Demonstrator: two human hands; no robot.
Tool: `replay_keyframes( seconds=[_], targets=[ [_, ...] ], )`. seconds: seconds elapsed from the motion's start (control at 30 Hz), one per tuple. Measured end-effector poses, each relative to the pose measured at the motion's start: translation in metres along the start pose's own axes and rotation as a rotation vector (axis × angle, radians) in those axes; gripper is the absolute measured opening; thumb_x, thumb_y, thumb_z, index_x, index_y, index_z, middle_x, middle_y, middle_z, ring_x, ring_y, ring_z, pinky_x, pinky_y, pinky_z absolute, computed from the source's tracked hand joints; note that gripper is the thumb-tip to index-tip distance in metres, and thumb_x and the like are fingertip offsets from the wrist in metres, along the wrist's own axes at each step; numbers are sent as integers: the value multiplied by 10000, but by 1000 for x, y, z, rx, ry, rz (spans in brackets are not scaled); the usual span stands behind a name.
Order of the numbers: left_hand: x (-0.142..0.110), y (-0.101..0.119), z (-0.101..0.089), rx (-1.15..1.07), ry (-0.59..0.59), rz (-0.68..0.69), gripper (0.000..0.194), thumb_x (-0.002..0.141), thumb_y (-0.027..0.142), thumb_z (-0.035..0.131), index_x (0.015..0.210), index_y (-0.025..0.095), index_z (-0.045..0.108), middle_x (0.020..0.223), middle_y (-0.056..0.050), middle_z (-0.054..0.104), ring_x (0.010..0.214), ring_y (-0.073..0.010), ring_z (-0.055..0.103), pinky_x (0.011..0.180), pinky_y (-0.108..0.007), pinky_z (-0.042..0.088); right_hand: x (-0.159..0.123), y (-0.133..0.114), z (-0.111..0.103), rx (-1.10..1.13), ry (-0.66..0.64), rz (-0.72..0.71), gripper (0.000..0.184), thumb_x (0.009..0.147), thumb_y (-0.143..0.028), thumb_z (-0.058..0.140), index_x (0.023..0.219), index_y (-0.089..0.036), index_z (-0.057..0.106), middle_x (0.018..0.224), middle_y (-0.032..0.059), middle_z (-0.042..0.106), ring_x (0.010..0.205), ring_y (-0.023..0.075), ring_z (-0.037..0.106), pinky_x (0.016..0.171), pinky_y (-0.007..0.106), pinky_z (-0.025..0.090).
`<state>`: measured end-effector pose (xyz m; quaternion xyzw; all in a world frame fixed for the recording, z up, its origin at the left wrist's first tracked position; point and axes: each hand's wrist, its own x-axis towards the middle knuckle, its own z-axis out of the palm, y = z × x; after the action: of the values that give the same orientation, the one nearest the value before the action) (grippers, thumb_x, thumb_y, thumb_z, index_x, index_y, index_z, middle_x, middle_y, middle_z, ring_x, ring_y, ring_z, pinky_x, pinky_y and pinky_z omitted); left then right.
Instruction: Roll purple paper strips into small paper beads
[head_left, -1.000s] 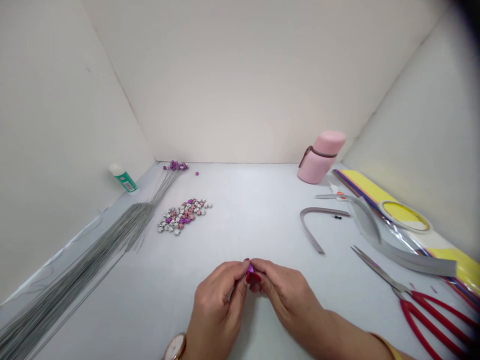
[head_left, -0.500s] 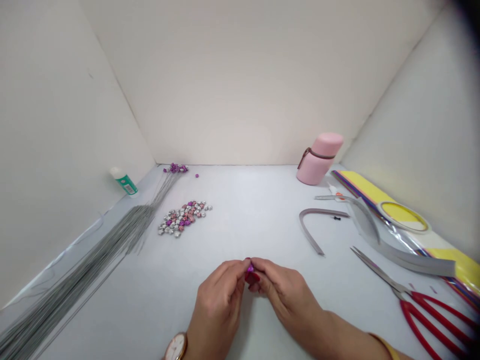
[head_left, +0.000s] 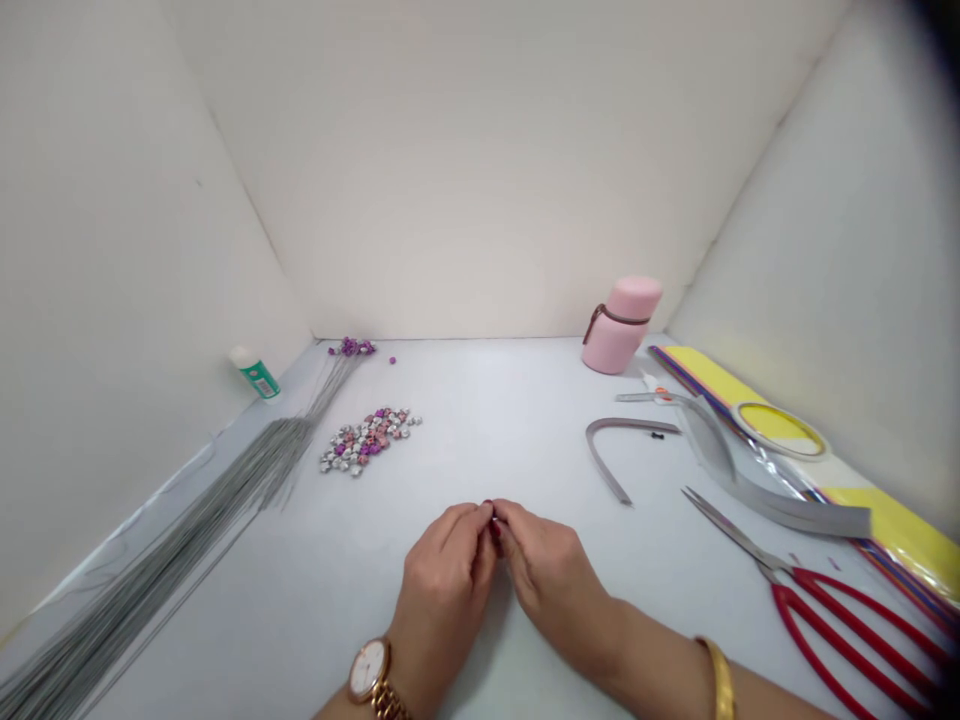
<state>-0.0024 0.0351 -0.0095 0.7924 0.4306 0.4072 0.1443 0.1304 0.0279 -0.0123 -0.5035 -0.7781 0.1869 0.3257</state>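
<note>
My left hand (head_left: pixel 448 575) and my right hand (head_left: pixel 555 575) meet fingertip to fingertip just above the white table, both closed in a pinch. Between them is a small purple paper star, almost wholly covered by the fingers now; its shiny purple showed a moment earlier. Left of my hands lies a pile of small folded stars (head_left: pixel 367 440) in silver, pink and purple. Behind it, purple stars (head_left: pixel 351 347) sit at the far ends of a long bundle of thin grey wires (head_left: pixel 247 470). One loose purple star (head_left: pixel 392 360) rests nearby.
Red-handled scissors (head_left: pixel 776 570) lie at right, blades pointing away. Beyond them are a bent grey strip (head_left: pixel 600 455), a wider grey strip (head_left: pixel 810 515), yellow sheets (head_left: pixel 892 510) and a tape ring (head_left: pixel 780 447). A pink flask (head_left: pixel 616 335) and green-white glue bottle (head_left: pixel 257 377) stand near the walls.
The view has shifted slightly. My fingertips have closed further over the purple star, hiding it, and my hands appear a little higher in the picture.
</note>
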Motion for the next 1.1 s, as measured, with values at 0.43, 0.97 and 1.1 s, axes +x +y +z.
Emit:
replay_keyframes(
  seconds=[0.43, 0.97, 1.1],
  targets=[
    [0, -1, -1, 67, -33, 15, 208, 844, 121, 393, 989, 155, 540, 863, -84, 643, 772, -169, 608, 690, -297, 503, 2, 0, -4, 12, 3, 14, 207, 896, -162, 293, 912, -161, 499, 711, 42, 597, 619, 152, 568, 589, 270, 459],
    [6, -1, -11, -619, -99, -436, 193, 836, 232, 471, 919, 171, 634, 799, -37, 657, 741, -146, 608, 683, -246, 493, 0, 5, -4, 529, 67, 194, 251, 860, -249, 423, 1050, -172, 568, 730, 32, 650, 637, 135, 610, 605, 259, 533],
    [7, -2, -9, -687, -98, -475, 183, 821, 229, 493, 902, 164, 643, 756, -31, 650, 707, -143, 604, 658, -240, 493, 4, 1, -6, 639, 29, 280, 227, 851, -281, 453, 977, -172, 607, 696, 25, 647, 620, 134, 596, 582, 248, 511]
  ],
)
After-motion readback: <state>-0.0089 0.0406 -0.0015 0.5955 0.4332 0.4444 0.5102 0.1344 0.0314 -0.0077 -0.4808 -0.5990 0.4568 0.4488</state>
